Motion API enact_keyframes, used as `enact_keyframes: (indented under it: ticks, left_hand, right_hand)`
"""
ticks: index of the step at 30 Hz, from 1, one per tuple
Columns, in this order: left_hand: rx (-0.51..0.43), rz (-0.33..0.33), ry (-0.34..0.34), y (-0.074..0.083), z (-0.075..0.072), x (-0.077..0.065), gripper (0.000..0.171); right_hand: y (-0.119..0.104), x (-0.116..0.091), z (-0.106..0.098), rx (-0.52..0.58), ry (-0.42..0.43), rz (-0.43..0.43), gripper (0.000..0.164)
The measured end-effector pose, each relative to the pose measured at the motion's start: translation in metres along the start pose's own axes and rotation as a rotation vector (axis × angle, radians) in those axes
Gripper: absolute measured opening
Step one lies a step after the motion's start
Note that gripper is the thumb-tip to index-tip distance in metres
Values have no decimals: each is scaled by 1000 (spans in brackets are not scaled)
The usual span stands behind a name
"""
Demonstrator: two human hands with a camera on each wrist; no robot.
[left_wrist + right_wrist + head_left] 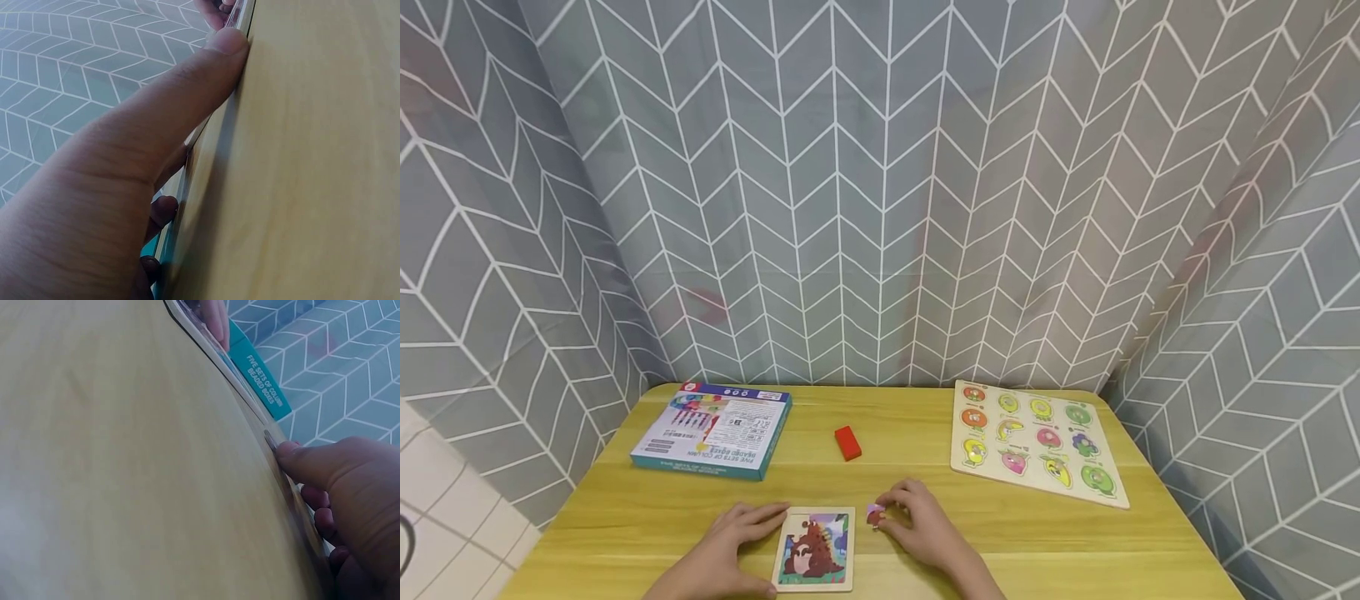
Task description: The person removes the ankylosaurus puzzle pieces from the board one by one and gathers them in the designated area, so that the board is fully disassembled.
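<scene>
A square wooden jigsaw puzzle board [827,510] lies near the table's front edge, showing a brown dinosaur picture with a bare spot at its upper left. My left hand [722,552] rests along the board's left side, fingers at the top left corner and thumb at the bottom left. To the right of the board, my right hand [921,529] pinches a small purple and brown puzzle piece [872,511] between thumb and fingers. In the right wrist view this piece [270,440] appears edge-on by the thumb, low over the table.
A red block [847,443] lies behind the puzzle board. At the back left is a flat boxed bead set [730,437] with a teal edge. A wooden fruit puzzle board [1033,446] sits at the back right. Patterned grey curtains [880,208] hang behind and beside the table.
</scene>
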State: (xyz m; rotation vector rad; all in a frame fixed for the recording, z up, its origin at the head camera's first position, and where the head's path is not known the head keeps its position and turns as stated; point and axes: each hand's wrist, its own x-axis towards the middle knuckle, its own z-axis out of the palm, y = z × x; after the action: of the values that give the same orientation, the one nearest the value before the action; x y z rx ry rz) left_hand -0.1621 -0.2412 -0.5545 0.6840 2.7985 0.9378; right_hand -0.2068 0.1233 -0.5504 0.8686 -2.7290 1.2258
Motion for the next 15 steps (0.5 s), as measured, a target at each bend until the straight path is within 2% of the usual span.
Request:
enact_keyframes:
  ticks: [15]
  left_hand:
    - [9, 28, 10, -2, 0, 1, 101]
  right_hand:
    - [3, 0, 0, -9, -7, 7, 22]
